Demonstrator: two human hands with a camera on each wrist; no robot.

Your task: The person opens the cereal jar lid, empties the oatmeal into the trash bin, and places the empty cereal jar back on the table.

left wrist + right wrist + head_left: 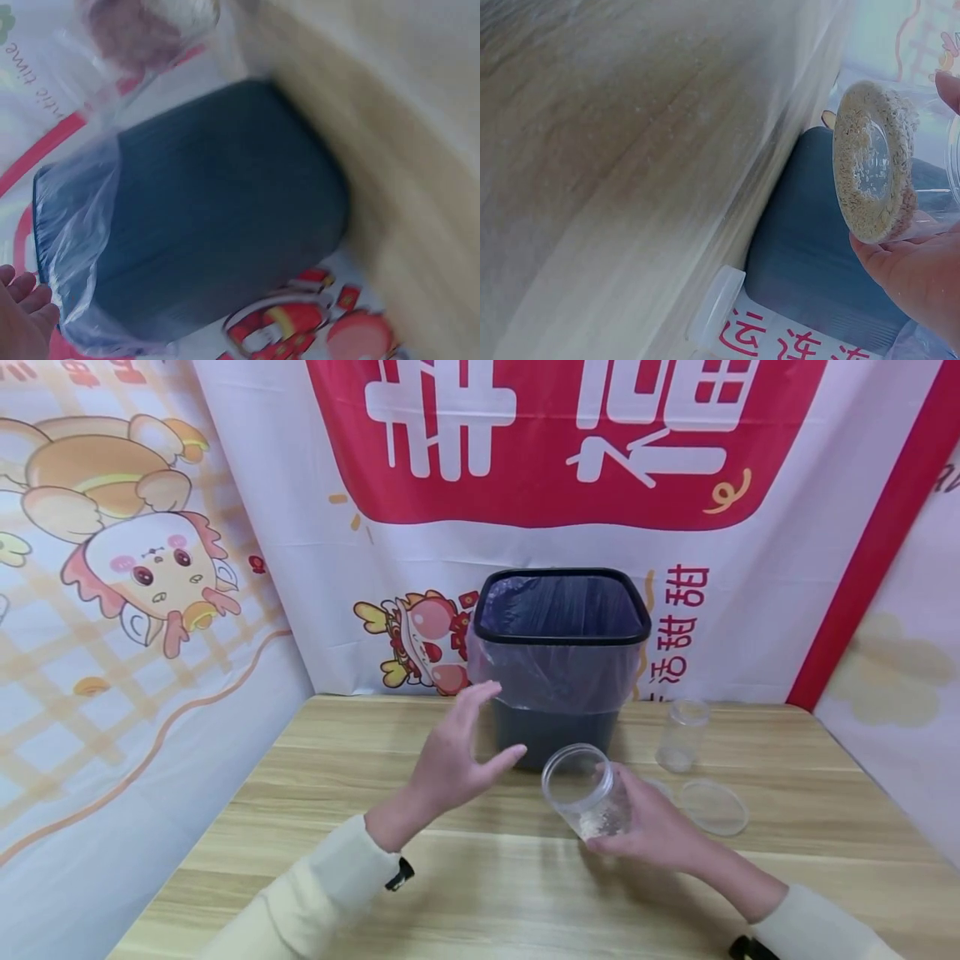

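Note:
My right hand (652, 827) grips a clear plastic jar (581, 797), tilted with its uncovered mouth toward the bin side. Pale rice-like grains (849, 169) lie in the jar's bottom, spread in a ring in the right wrist view. To the left, my left hand (453, 756) is raised with thumb and fingers apart, holding nothing. In the left wrist view, the left hand (26, 319) shows only at the lower left corner, by the bin's bagged rim. Just beyond both hands stands a dark trash bin (555, 735) lined with a translucent bag (562, 672).
A second clear jar (682, 735) stands on the wooden table (487, 877) to the right of the bin. Near it lies a clear round lid (714, 807), with another partly hidden behind the right hand. A printed cloth (322, 610) hangs behind the table.

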